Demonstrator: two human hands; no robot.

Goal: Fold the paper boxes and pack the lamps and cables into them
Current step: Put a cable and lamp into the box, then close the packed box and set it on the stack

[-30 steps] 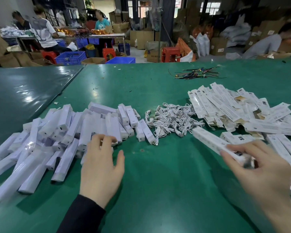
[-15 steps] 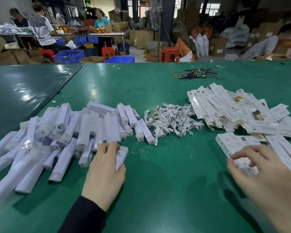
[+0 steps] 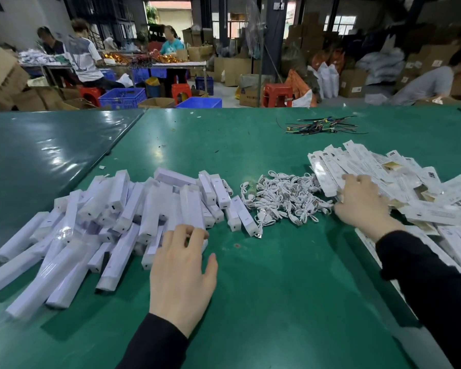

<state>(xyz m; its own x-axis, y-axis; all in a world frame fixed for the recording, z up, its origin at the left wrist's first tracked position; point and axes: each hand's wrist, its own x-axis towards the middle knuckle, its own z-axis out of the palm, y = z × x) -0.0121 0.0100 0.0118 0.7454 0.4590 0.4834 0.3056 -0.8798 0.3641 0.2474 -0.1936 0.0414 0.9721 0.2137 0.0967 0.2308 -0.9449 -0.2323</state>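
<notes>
The left hand (image 3: 183, 272) grips a white lamp (image 3: 155, 245) at its fingertips; the right hand (image 3: 362, 206) rests, fingers spread, on flat paper boxes (image 3: 383, 169) beneath it.

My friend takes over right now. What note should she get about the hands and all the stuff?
Left hand: fingers curled on a lamp at the near edge of the lamp pile; whether it grips is unclear.
Right hand: reaching into the flat boxes, fingers on them, nothing lifted.
Cables: heaped between the two piles.
Done: no folded or packed box is in view.
Left: fold a box, put in a lamp and a cable, repeat for the piles.
</notes>
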